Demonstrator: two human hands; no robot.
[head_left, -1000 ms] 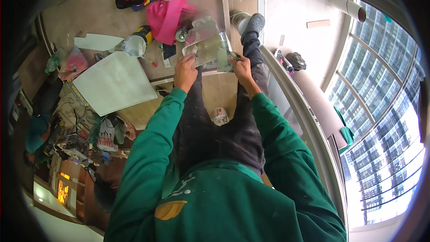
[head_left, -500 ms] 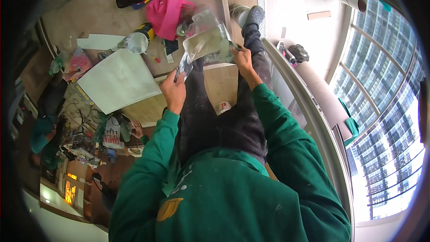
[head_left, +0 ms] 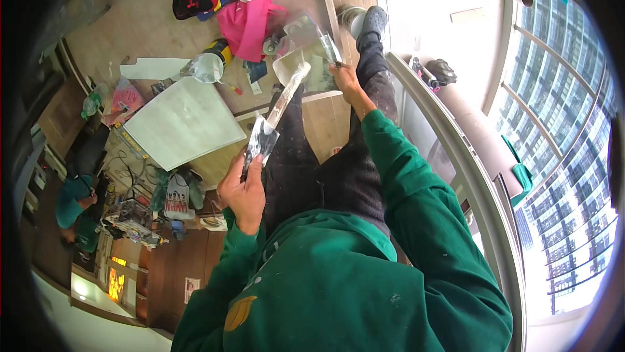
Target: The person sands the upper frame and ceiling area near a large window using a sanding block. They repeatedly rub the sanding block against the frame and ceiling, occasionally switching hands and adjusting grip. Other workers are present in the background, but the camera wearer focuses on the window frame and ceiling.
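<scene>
My left hand (head_left: 244,192) is closed round the dark handle of a putty knife (head_left: 262,140), held above my left thigh. From its shiny blade a long narrow strip smeared with whitish paste (head_left: 288,97) slants up and away; whether it is part of the knife I cannot tell. My right hand (head_left: 346,82) grips the short dark handle of a wide scraper (head_left: 316,69), whose pale flat blade reaches left over the floor. The blade's outline blends with pale see-through shapes behind it. The two tools are apart.
A white board (head_left: 185,121) lies at left, with a paste-smeared bucket (head_left: 207,69) above it. Farther off are a pink bag (head_left: 246,23) and a black cap (head_left: 195,1). Another bucket (head_left: 353,21) stands by my right foot. A window track (head_left: 449,150) runs along my right; a person (head_left: 75,202) is at far left.
My left hand has drawn back toward my body with the putty knife, away from the scraper's blade. The right hand has shifted only slightly, still gripping the scraper.
</scene>
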